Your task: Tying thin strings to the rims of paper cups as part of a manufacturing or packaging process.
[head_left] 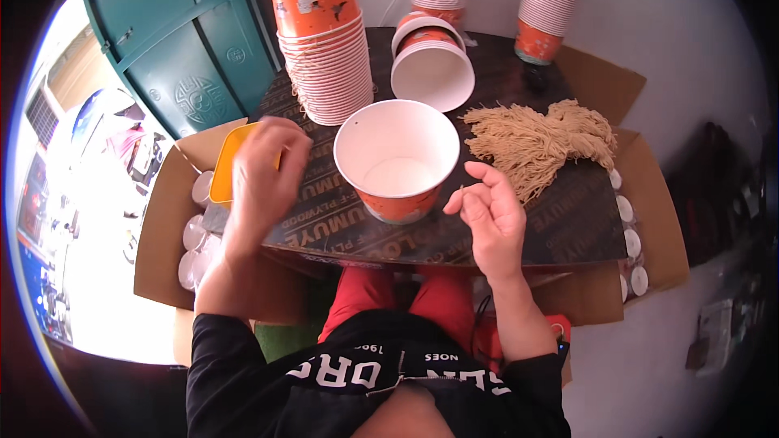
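A white-lined paper bucket [398,146] with an orange printed outside stands upright at the table's middle, its mouth facing me. A small dark spot shows near its rim. My left hand [272,164], blurred by motion, is over a yellow container [230,164] at the left edge; its fingers curl down and hide part of it. Right of the bucket, apart from it, is my right hand [493,215], thumb and fingers bent together around a tiny thing too small to name. A bundle of tan cords [544,142] lies just beyond that hand.
The dark printed plywood table [438,239] carries a tall stack of nested buckets [326,65], tipped buckets [434,73] and more stacks behind. Open cardboard boxes [166,235] with white round items flank both sides. A green door [191,49] stands at the left.
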The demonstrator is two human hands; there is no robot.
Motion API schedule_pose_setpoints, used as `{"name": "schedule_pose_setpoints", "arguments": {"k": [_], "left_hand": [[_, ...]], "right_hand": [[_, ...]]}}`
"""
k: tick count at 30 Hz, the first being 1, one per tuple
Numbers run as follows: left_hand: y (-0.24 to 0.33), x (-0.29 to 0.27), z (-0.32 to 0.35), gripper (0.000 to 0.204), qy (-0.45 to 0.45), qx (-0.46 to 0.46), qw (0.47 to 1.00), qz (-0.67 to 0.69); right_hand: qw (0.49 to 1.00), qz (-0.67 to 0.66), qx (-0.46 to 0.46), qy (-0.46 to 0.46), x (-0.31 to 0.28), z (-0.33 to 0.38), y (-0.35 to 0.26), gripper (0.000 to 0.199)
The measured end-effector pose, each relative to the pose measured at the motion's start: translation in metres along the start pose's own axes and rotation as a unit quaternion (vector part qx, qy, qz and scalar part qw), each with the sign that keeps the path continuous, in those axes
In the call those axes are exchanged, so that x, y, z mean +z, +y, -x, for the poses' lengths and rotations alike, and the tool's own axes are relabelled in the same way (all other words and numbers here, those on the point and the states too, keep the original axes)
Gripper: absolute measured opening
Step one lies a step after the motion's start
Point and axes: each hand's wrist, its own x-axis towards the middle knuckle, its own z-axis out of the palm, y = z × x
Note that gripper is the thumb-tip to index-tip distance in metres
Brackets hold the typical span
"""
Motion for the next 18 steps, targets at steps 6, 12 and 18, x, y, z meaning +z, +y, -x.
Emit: {"name": "schedule_pose_setpoints", "arguments": {"k": [6, 12, 18], "left_hand": [[0.073, 0.019, 0.011, 0.024, -0.221, 0.006, 0.960, 0.170], [0.092, 0.051, 0.018, 0.022, -0.266, 0.012, 0.933, 0.242], [0.090, 0.051, 0.023, 0.010, -0.305, 0.003, 0.927, 0.217]], "right_hand": [[0.999, 0.029, -0.018, -0.036, 0.011, 0.016, -0.020, 0.032], [0.982, 0.144, -0.109, -0.061, 0.017, 0.029, -0.031, 0.039], [0.995, 0.091, -0.012, -0.033, 0.016, 0.039, -0.021, 0.014]]}}
